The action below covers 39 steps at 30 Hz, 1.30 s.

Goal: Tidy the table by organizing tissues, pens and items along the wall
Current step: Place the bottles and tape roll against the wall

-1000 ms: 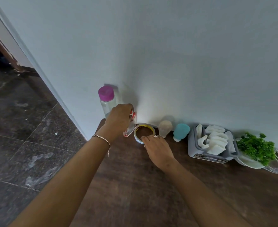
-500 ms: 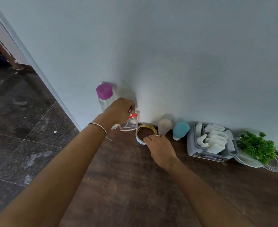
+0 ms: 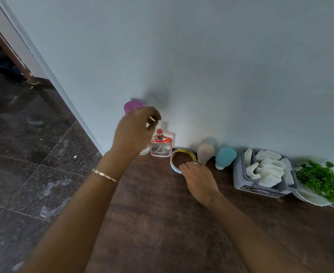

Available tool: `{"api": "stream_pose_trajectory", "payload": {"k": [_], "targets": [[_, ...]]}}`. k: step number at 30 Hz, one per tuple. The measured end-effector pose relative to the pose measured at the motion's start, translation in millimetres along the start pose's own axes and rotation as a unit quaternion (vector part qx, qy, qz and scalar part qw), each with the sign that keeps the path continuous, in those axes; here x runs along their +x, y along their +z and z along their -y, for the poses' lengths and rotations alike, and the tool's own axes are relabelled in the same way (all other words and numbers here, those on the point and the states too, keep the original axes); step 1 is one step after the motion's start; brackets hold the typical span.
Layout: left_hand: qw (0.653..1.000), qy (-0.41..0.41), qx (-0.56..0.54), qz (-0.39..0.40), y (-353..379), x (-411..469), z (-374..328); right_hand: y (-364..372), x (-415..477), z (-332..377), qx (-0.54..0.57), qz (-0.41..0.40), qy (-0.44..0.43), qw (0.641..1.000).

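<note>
At frame centre, the perfume bottle (image 3: pixel 160 147) is standing upright against the wall (image 3: pixel 221 66), just left of the tape roll (image 3: pixel 182 159). The left hand (image 3: pixel 135 133) is being held blurred above it, fingers loosely curled, gripping nothing. The tape roll's near rim is being touched by the right hand (image 3: pixel 198 177), fingers bent.

I read this as a home: a dark wooden table (image 3: pixel 162 223) pushed against a plain painted wall (image 3: pixel 221 66), lined with a perfume bottle (image 3: pixel 160 147), a tissue holder (image 3: pixel 264 175) and a potted plant (image 3: pixel 321 179), beside polished stone flooring (image 3: pixel 24 154).
</note>
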<state>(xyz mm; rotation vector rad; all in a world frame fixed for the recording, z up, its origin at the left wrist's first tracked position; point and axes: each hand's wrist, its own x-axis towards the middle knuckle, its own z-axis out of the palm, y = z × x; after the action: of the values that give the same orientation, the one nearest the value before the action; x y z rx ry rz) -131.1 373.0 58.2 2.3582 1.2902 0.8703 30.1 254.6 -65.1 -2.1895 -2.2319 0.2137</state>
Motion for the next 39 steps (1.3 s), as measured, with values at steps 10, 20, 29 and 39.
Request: {"api": "stream_pose_trajectory", "payload": {"k": [10, 20, 29, 39], "targets": [[0.958, -0.23, -0.166, -0.03, 55, -32, 79, 8, -1, 4, 0.01, -0.021, 0.022, 0.999], [0.962, -0.203, -0.179, -0.025, 47, -31, 89, 4, -6, 9, 0.007, -0.015, 0.044, 0.999], [0.963, -0.223, -0.137, -0.064, 55, -45, 86, -4, -7, 9, -0.012, -0.003, 0.039, 0.999], [0.966, 0.183, 0.176, 0.051, 53, -23, 28, -5, -7, 8, -0.02, 0.004, 0.033, 0.999]]}}
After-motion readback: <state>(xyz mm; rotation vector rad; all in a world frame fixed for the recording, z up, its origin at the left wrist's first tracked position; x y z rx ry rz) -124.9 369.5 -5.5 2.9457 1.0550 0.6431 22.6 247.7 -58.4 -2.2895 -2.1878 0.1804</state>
